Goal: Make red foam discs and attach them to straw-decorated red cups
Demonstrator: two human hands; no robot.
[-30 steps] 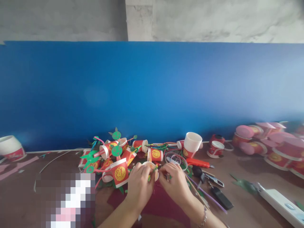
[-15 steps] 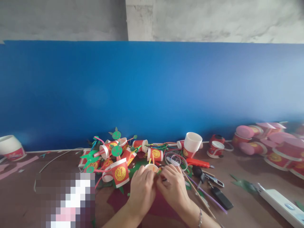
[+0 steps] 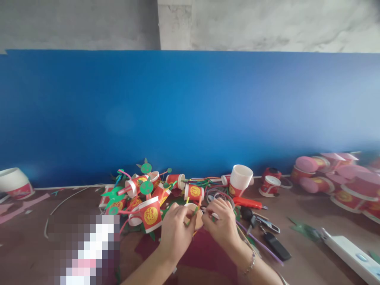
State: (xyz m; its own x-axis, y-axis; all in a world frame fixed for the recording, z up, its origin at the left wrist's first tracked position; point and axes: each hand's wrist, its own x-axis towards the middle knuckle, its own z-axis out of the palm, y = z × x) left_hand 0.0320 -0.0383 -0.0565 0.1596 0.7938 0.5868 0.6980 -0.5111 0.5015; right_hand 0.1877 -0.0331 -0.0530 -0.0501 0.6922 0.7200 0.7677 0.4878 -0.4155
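Observation:
Both hands are over the brown table near the bottom centre. My left hand (image 3: 177,233) has its fingers closed at the near side of a paper cup (image 3: 196,217), by a thin green strip (image 3: 196,209); exactly what it grips is partly hidden. Just right of the cup, my right hand (image 3: 221,221) has thumb and fingers pinched together, and what lies between them is too small to make out. Coloured sticks rise from the cup's rim. A dark red sheet (image 3: 208,257) lies under the hands.
Red cups with green paper shapes (image 3: 150,215) crowd the left. Behind my right hand stand white stacked cups (image 3: 241,178) and an orange cutter (image 3: 249,203). Keys (image 3: 276,245) and a white tool (image 3: 353,253) lie right, with pink-topped cups (image 3: 350,196) beyond. A blue panel (image 3: 190,111) rises behind.
My hands have moved apart, the right one going slightly right and up. More of the cup and the green strip between them now shows.

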